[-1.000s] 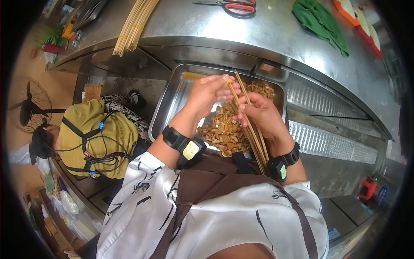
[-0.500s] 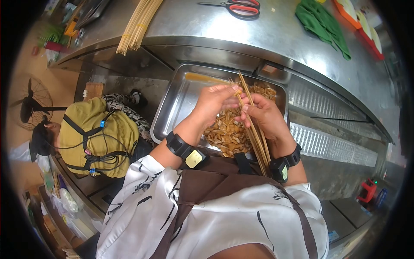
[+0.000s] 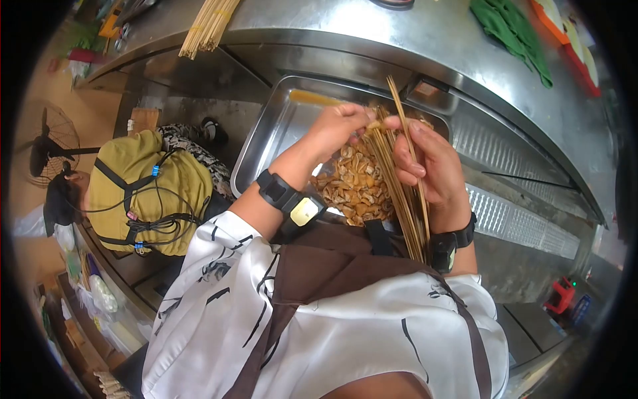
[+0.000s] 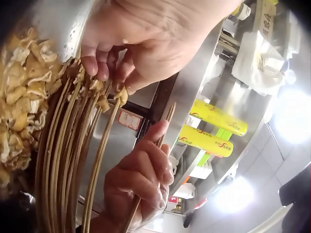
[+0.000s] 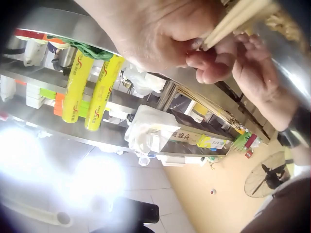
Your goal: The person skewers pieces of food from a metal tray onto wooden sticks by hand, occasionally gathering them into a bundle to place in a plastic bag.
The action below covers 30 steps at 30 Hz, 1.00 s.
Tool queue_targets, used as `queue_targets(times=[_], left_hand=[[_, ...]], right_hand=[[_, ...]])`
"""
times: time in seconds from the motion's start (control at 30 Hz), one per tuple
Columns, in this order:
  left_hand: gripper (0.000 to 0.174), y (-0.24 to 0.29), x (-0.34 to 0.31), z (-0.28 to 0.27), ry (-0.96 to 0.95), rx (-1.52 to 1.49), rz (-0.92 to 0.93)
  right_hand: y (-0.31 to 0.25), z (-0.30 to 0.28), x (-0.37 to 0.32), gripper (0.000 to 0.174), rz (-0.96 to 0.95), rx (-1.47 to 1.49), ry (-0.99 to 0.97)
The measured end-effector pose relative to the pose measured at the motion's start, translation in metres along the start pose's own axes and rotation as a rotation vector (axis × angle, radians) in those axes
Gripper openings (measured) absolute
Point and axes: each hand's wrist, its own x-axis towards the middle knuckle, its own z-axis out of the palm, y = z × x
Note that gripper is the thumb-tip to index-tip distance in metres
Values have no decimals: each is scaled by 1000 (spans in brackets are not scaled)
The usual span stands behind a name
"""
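My left hand (image 3: 340, 128) pinches a small yellowish-brown food piece (image 4: 121, 96) at the tip of a bamboo skewer, over the metal tray (image 3: 247, 156). Beneath and beside its fingertips, several skewers (image 3: 397, 193) lean side by side with brown pieces on their tips. My right hand (image 3: 435, 163) grips thin bare skewers (image 3: 399, 106), which point up and away past its fingers. Its forefinger reaches toward the left fingertips in the head view. A heap of sliced brown pieces (image 3: 355, 186), like meat or offal, lies in the tray.
Beyond the tray runs a steel counter (image 3: 319, 26) with a skewer bundle (image 3: 208, 30) and a green cloth (image 3: 512, 36). At left sits a person in a yellow shirt (image 3: 136, 193), near a fan (image 3: 50, 143). Perforated steel panels (image 3: 522, 219) lie at right.
My right hand has moved right, its bare skewers now apart from the leaning bundle. My left hand stays over the tray. The head view has shifted, leaving the scissors almost out of sight.
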Motion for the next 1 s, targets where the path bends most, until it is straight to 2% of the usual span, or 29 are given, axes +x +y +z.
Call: queue_targets(times=[0.07,0.1,0.13,0.17,0.2,0.23,0.3,0.33,0.67,0.77,0.83,0.87,0.93,1.0], left_hand=[[21,0,-2,-2,251,50,128],[21,-8,-2,-10,250,51,128],[22,-22,0,-23,231,316,206],[23,-20,-4,-27,210,581,282],[25,-17,-12,-28,111,677,165],[25,-20,-16,-27,113,676,161],[26,-20,-19,-20,51,1038,167],[26,-17,-21,-17,62,1090,165],[22,-26,-13,-27,-33,1123,150],[22,-24,-12,-30,-31,1021,132],[26,-11,-17,-34,-93,976,-6],[26,-12,-20,-37,-93,977,-9],[30,-11,-25,-40,-78,897,148],[28,-11,-20,-36,-7,878,206]], right_hand=[[7,1,4,28,-23,25,-4],[11,4,7,30,-15,-97,166],[14,5,9,32,-9,-220,337],[15,4,10,32,-9,-218,337],[16,3,11,34,-27,-230,340],[18,3,13,37,-44,-242,342],[21,0,16,38,-28,-257,331],[21,-2,16,40,-15,-272,326],[21,-4,16,32,-15,-297,338],[18,-3,16,28,13,-328,308],[19,-5,16,25,10,-293,269],[20,-6,15,25,12,-291,269],[18,-6,16,24,18,-249,258],[18,-7,17,23,12,-225,247]])
